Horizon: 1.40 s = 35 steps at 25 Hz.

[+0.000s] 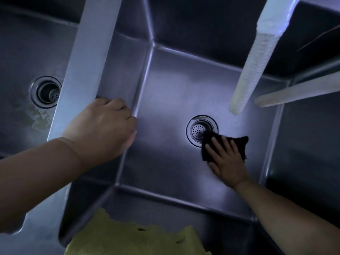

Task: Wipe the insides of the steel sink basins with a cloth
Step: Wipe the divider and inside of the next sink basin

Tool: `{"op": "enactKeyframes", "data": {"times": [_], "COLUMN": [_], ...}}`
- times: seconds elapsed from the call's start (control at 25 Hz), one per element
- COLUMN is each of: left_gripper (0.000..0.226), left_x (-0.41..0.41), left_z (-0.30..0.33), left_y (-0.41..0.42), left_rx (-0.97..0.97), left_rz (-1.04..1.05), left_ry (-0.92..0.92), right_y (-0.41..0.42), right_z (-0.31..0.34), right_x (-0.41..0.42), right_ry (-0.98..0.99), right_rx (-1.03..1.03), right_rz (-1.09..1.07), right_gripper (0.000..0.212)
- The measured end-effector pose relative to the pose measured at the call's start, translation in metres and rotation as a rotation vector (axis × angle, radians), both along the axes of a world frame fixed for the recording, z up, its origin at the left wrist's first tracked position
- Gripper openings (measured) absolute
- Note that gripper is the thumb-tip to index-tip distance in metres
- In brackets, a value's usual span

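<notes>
I look down into a steel sink basin [165,100] with a round drain strainer [197,129] in its floor. My right hand [227,159] lies flat with straight fingers on a dark cloth [241,142], pressing it to the basin floor right beside the drain; the cloth's edge overlaps the drain rim. My left hand [103,129] has its fingers curled over the steel divider [88,57] between the two basins. A second basin [22,52] lies to the left, with its own drain [47,92] and a stained patch on its floor.
Two white ribbed hoses hang over the right basin: one [252,70] ends above the floor near the drain, the other [298,91] comes in from the right. A yellow cloth [128,238] drapes over the near rim.
</notes>
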<state>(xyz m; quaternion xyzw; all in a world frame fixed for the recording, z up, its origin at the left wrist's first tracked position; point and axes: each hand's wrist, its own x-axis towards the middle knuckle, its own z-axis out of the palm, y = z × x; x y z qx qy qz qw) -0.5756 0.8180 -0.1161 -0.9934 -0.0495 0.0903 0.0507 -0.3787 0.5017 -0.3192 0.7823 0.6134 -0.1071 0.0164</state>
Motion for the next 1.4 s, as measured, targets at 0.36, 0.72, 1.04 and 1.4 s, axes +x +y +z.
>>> {"op": "enactKeyframes", "data": {"times": [0.36, 0.72, 1.04, 1.4], "left_gripper": [0.020, 0.019, 0.016, 0.027], "left_x": [-0.002, -0.003, -0.003, -0.003], "left_z": [-0.004, -0.007, -0.005, -0.006], "left_y": [0.005, 0.007, 0.006, 0.004], "left_rx": [-0.062, -0.082, -0.072, -0.029], "left_rz": [-0.011, -0.004, -0.029, 0.022], "left_ry": [-0.048, -0.073, -0.004, -0.018], "right_y": [0.161, 0.273, 0.297, 0.159], "right_z": [-0.010, -0.006, -0.004, -0.012], "right_x": [0.050, -0.037, 0.058, 0.143], "right_ry": [0.080, 0.012, 0.032, -0.081], "right_rx": [-0.021, -0.046, -0.017, 0.026], "right_rz": [-0.677, 0.106, -0.111, -0.391], "right_gripper": [0.076, 0.059, 0.059, 0.063]}}
